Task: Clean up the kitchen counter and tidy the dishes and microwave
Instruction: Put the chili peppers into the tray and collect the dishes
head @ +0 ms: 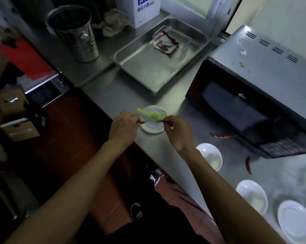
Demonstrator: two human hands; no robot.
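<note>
Looking down from the head view, the left hand (124, 125) and right hand (176, 131) each pinch a red chili over the plate (153, 128), where a green stalk (151, 113) lies crosswise, nearer the right hand.

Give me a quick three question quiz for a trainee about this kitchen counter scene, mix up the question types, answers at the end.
1. True or false: the microwave door is open.
2. What does each of the hands pinch over the small white dish?
A) a dried red chili
B) a spoon
C) a cloth
3. Fill in: the clear container of red chilies sits inside the metal ____.

Key
1. False; it is closed.
2. A; left hand and right hand each pinch one, beside a green vegetable piece.
3. tray.
</note>
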